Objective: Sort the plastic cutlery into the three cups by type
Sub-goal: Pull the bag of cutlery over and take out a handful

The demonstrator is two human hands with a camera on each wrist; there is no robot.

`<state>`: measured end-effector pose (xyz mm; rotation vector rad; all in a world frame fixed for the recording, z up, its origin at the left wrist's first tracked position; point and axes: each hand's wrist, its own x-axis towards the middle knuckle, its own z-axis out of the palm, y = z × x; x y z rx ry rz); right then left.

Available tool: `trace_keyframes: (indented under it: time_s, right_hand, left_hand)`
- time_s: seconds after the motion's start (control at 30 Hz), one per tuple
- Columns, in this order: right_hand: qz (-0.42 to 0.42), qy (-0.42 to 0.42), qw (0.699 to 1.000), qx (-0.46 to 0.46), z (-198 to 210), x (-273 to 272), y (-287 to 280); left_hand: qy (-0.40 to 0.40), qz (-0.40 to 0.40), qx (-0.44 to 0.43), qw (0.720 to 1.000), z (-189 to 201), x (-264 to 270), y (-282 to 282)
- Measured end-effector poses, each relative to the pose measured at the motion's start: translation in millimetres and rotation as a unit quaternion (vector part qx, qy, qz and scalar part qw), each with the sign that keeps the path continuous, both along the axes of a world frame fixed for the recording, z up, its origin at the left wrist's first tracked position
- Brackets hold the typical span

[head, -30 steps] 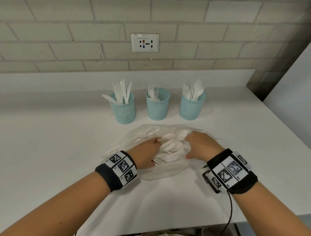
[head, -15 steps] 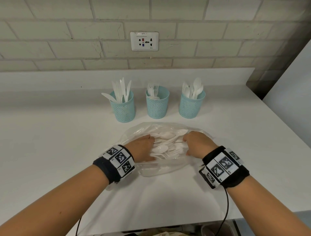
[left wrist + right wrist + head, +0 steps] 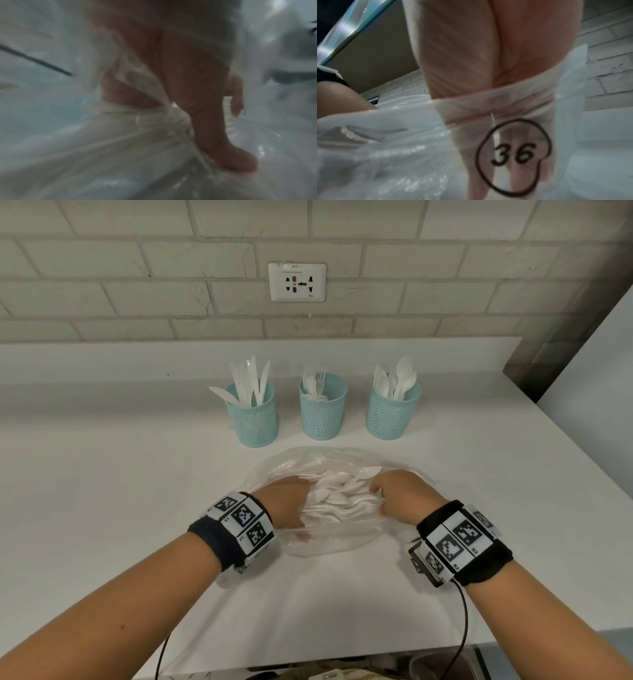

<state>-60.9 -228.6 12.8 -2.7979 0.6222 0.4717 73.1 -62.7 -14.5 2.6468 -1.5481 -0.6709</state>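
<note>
A: Where's the cutlery?
B: Loose cutlery [image 3: 339,494] lies in a clear bag [image 3: 329,542] on the counter [image 3: 102,491], near 3 cups [image 3: 323,412].
A: Hands?
B: Left hand [image 3: 286,501] and right hand [image 3: 404,494] both grip the bag's plastic.

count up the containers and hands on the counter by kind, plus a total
teal mesh cups: 3 (knives cup, forks cup, spoons cup)
clear plastic bag of cutlery: 1
hands at the bag: 2 (left hand, right hand)
total: 6
</note>
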Motion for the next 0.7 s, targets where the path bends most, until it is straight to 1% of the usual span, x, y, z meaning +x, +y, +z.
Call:
trace_keyframes:
  time_s: [0.17,0.3,0.4,0.5,0.57,0.7]
  right_hand:
    - [0.017,-0.004,1.0,0.012,-2,0,1]
    - [0.009,-0.053,0.998,0.035,4,2,2]
    - [-0.005,-0.095,0.994,0.053,6,2,3]
    - [-0.017,-0.153,0.987,0.052,9,2,1]
    - [-0.026,-0.207,0.977,0.049,13,1,0]
    - [-0.044,-0.338,0.937,0.077,20,2,-2]
  left_hand:
    - [0.02,0.029,0.01,0.999,3,-1,0]
    - [0.048,0.026,0.028,0.998,5,-2,1]
    - [0.038,0.03,0.014,0.999,6,-1,2]
    - [0.048,0.035,0.011,0.998,6,1,3]
    - [0.059,0.03,0.004,0.998,8,2,4]
    - [0.072,0.031,-0.026,0.997,21,6,5]
